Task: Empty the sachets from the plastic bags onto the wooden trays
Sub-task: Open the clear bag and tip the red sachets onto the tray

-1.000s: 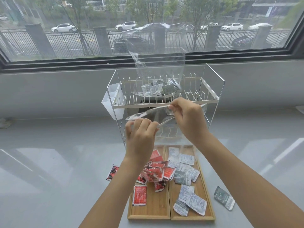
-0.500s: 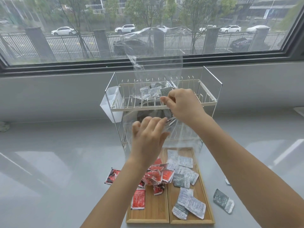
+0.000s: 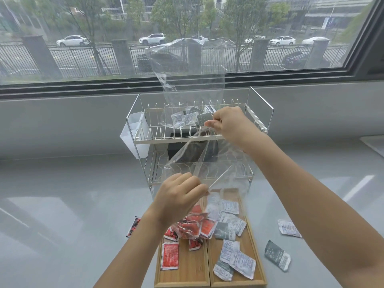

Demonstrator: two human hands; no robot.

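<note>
I hold a clear, empty-looking plastic bag [image 3: 209, 163] stretched between both hands above two wooden trays. My right hand [image 3: 230, 125] pinches its upper corner in front of the wire rack [image 3: 257, 129]; my left hand [image 3: 178, 196] grips its lower edge. The left wooden tray [image 3: 185, 273] carries red sachets [image 3: 170, 255]. On the right wooden tray [image 3: 249, 242] lie white and grey sachets [image 3: 230, 251]. A second clear bag [image 3: 187, 80] holding a few white sachets [image 3: 187, 118] stands upright on the rack's top shelf.
One red sachet [image 3: 133, 226] lies on the white counter left of the trays. Two sachets [image 3: 277, 257] lie on the counter to the right. A white plastic cup [image 3: 133, 138] hangs on the rack's left side. A dark box [image 3: 191, 150] sits inside the rack. The window is behind.
My right hand has risen with the bag's corner up to the rack's top shelf, while my left hand has dropped toward the trays, pulling the bag out long between them.
</note>
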